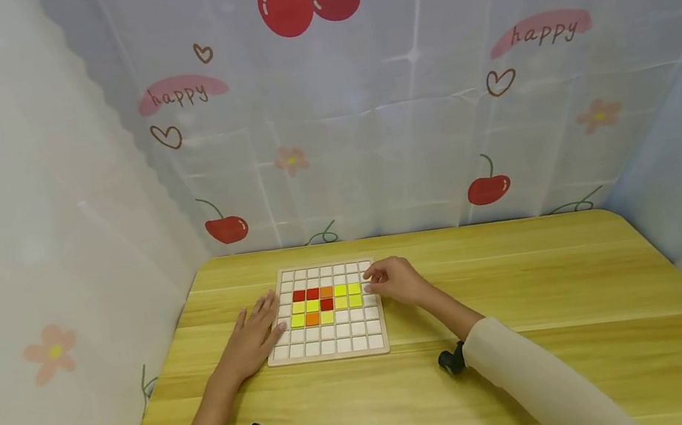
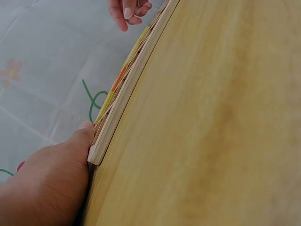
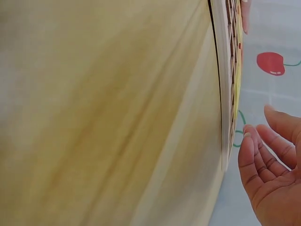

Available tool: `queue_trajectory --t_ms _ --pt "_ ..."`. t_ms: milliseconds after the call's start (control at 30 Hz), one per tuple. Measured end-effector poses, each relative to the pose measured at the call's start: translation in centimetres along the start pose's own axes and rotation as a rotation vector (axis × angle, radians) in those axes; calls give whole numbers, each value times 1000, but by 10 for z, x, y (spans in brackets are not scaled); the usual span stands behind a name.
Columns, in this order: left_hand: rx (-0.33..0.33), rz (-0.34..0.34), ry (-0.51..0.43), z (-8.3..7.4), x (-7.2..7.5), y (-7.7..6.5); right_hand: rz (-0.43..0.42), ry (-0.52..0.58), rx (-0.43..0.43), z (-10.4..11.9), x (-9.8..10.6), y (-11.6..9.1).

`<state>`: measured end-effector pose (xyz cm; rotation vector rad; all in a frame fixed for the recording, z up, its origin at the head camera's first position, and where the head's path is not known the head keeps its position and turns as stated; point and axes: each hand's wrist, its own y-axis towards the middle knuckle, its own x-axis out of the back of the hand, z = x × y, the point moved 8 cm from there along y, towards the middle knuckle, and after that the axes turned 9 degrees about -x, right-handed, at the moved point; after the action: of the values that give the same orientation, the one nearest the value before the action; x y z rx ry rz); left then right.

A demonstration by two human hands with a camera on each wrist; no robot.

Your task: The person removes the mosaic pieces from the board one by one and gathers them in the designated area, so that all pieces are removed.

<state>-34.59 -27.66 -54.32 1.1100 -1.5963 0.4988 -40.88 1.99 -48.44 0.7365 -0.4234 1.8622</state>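
A square wooden grid board (image 1: 330, 356) lies flat on the table. Red tiles (image 1: 299, 296), orange tiles (image 1: 312, 319) and several yellow tiles (image 1: 356, 300) sit in cells across its middle rows; the other cells look pale. My left hand (image 1: 254, 337) rests at the board's left edge, fingers stretched out on the table and thumb on the rim, as the left wrist view also shows. Above the right edge hovers my right hand (image 1: 396, 282), beside the yellow tiles. In the right wrist view its fingers (image 3: 261, 160) are loosely bent, thumb apart, with nothing visible between them.
The yellow wooden table (image 1: 529, 286) stretches widely to the right of the board and in front of it. Behind and at both sides hang pale curtains (image 1: 367, 125) printed with cherries, reaching down to the table's edges.
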Motion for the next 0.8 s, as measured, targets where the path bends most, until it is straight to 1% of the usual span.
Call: queue_trajectory --t_ms 133,367,600,800 --pt "-12 4 11 0 0 0 16 -3 -10 2 -3 6" --pt "-24 1 -3 -2 2 -1 41 25 -50 0 -12 14" --pt "-30 -4 5 -2 2 -1 32 -5 -66 -5 -18 20" --pt "-25 1 5 -3 3 -1 13 -19 -70 -5 -19 23"
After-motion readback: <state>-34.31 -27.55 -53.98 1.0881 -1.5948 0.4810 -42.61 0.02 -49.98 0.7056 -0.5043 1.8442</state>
